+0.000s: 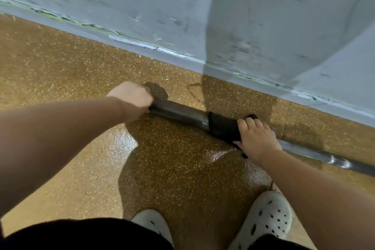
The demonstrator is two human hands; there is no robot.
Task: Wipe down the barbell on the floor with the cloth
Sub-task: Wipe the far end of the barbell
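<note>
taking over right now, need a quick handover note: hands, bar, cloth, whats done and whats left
Left hand: grips the left end of the barbell, which lies on the floor along the wall.
Right hand: holds the cloth wrapped round the bar.
Done: cloth is on the bar; how much is already clean cannot be told.
Left: wipe the bare stretches on both sides of the cloth.

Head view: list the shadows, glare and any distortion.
Head view: the person's shadow darkens the floor around the barbell and climbs the wall; glare patches shine at both edges of that shadow; the black cloth under the right hand shows little detail; the wide-angle lens bows the wall's base.
</note>
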